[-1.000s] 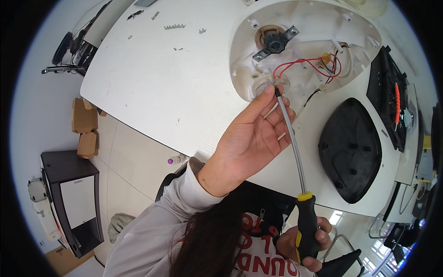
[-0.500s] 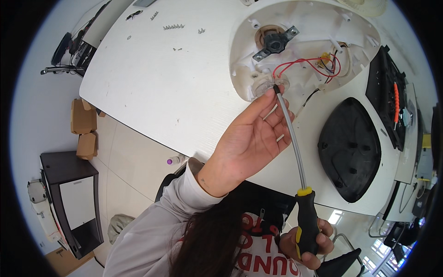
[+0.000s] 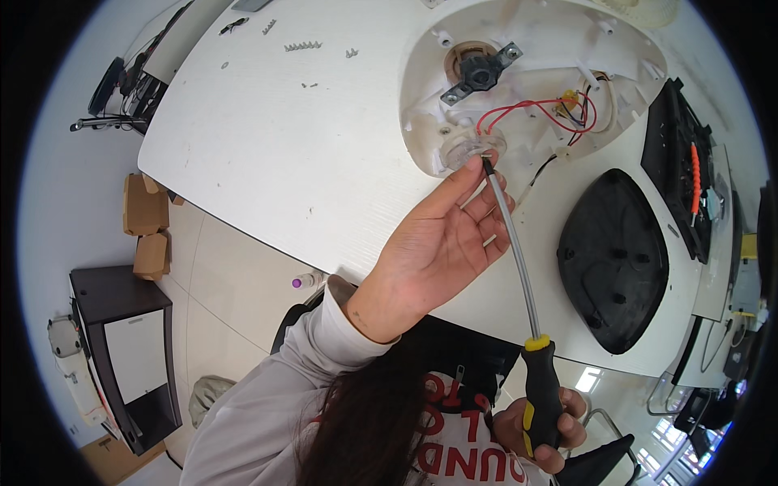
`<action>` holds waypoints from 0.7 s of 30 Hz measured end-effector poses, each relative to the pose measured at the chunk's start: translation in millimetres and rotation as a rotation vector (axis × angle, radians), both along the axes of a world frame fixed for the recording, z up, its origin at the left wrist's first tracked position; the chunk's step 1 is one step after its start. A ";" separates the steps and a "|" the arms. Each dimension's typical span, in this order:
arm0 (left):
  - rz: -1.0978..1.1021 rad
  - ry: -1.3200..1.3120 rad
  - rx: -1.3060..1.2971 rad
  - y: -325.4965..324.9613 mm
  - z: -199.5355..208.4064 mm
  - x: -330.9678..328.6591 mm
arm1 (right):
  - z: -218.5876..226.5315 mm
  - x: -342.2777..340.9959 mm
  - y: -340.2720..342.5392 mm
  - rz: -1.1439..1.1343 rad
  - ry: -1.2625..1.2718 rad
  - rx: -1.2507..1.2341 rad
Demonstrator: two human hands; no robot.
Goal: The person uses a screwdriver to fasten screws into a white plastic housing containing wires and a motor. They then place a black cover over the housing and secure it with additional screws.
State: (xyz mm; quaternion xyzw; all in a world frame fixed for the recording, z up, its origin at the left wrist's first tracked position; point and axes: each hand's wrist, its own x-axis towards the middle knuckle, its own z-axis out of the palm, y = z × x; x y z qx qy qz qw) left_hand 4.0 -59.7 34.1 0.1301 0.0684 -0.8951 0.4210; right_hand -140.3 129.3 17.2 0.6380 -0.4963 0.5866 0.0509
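Observation:
My right hand [image 3: 547, 425] grips the black and yellow handle of a screwdriver [image 3: 516, 239] at the lower right. Its long metal shaft runs up to the fingertips of my left hand [image 3: 442, 251]. Thumb and finger of that hand pinch a small screw [image 3: 486, 155] at the screwdriver's dark tip; the other fingers are loosely curled. Just beyond is a clear round part [image 3: 463, 148] with red wires [image 3: 535, 103], inside a white plastic shell [image 3: 417, 101]. A dark round component with a metal-ended bracket [image 3: 480, 73] sits deeper in the shell.
A black oval cover [image 3: 613, 263] lies right of the shell, near a black tool case [image 3: 681, 174] with an orange-handled tool [image 3: 695, 182]. Rows of small screws [image 3: 303, 47] lie on the white table [image 3: 267, 154]. A dark cabinet [image 3: 121, 348] and cardboard boxes [image 3: 146, 206] stand at left.
The screwdriver's tip has drawn back slightly from my left fingertips, and the small screw there now shows. My right hand and the handle have shifted slightly; the left hand is almost still.

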 end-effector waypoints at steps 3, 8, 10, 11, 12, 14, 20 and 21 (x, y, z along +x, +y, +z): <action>-0.019 0.027 -0.032 -1.2 -1.7 -1.5 | 1.7 0.9 0.6 0.019 -0.089 -0.025; -0.015 -0.085 -0.111 2.9 1.7 3.0 | -2.3 -6.0 8.9 0.056 -0.472 -0.074; -0.035 -0.118 -0.125 2.9 4.6 2.3 | -1.2 -8.2 10.4 0.017 -0.520 -0.100; -0.045 -0.136 -0.127 2.7 6.5 2.0 | -0.7 -9.5 11.0 0.000 -0.545 -0.112; -0.060 -0.153 -0.130 2.0 7.4 1.1 | -0.1 -11.1 11.8 0.023 -0.584 -0.115; -0.105 -0.163 -0.204 -1.1 6.6 0.9 | 1.0 -14.5 13.3 0.072 -0.661 -0.119; -0.148 -0.184 -0.453 -4.0 1.0 7.9 | 6.7 -10.1 6.2 0.141 -0.680 -0.069; -0.152 -0.171 -0.467 -4.1 1.2 8.3 | 7.8 -8.5 3.1 0.139 -0.694 -0.081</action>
